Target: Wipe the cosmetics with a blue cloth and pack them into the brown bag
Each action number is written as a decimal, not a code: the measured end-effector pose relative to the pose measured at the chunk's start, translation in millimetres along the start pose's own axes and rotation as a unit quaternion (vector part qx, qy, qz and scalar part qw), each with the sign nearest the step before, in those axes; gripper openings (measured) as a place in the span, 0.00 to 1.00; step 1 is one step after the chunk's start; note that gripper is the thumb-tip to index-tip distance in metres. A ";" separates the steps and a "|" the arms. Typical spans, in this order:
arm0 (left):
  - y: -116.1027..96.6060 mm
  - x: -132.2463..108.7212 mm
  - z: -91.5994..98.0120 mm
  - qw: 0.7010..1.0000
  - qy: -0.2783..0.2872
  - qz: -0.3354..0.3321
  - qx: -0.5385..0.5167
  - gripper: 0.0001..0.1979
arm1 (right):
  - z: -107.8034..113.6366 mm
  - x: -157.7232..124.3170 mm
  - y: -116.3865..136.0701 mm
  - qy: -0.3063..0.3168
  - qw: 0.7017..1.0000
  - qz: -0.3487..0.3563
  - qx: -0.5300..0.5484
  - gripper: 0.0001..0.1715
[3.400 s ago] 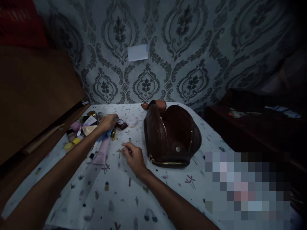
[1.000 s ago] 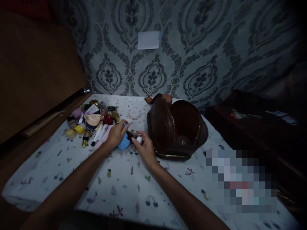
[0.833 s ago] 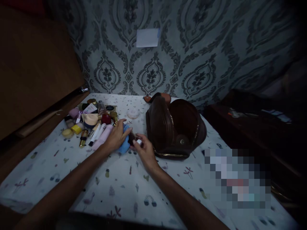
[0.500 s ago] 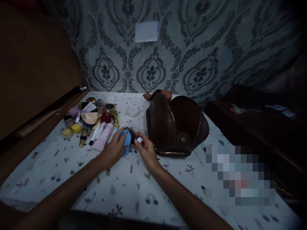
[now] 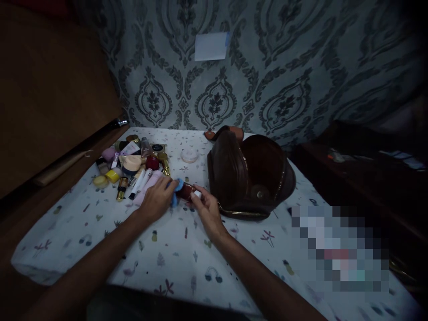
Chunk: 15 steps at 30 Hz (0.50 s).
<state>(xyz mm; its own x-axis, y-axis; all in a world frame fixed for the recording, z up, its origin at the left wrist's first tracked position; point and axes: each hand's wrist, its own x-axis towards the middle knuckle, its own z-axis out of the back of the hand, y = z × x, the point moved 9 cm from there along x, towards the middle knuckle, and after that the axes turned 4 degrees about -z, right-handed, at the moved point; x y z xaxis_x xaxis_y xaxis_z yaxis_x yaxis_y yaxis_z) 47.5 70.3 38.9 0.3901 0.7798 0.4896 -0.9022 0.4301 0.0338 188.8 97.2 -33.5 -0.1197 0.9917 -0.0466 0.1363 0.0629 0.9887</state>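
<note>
My right hand (image 5: 209,211) grips a small dark red-brown bottle (image 5: 186,191) by its white cap end (image 5: 198,194). A blue cloth (image 5: 178,185) is bunched in my left hand (image 5: 158,196), its fingers closed and pressing it against the bottle's other end. Just left of that hand lies a pink tube (image 5: 149,185), partly covered by it. To the right of my right hand stands a brown leather bag (image 5: 227,178) with its zipped top open and a dark inside.
Several cosmetics (image 5: 132,164) lie clustered at the left of the patterned tablecloth (image 5: 160,258). A clear round case (image 5: 189,154) sits behind my hands. A brown strap (image 5: 234,133) lies behind the bag. A wooden panel (image 5: 56,89) borders the left, a patterned wall (image 5: 217,98) the back.
My left hand and the blue cloth have shifted along the bottle, so more of its reddish body shows. The whole view has moved slightly; my right hand keeps its hold.
</note>
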 end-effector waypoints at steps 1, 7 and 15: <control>8.6 -1.6 -1.2 1.000 -0.004 0.019 -0.014 0.14 | -0.1 -0.1 1.3 -0.002 1.000 0.006 -0.006 0.36; 16.1 -5.1 9.8 0.994 -0.051 0.045 -0.088 0.18 | -4.9 -13.5 30.8 0.004 0.979 0.134 -0.152 0.27; -11.6 2.0 18.8 0.997 -0.025 -0.038 -0.069 0.19 | -18.1 -28.2 43.6 0.056 0.956 0.203 -0.203 0.30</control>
<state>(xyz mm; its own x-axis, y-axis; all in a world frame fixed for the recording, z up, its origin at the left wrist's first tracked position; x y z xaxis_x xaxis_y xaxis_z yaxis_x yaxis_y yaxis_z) 55.3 58.4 55.9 0.4437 0.7199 0.5337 -0.8349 0.5485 -0.0458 180.3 69.9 13.5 -0.2454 0.9057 0.3458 -0.1973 -0.3959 0.8969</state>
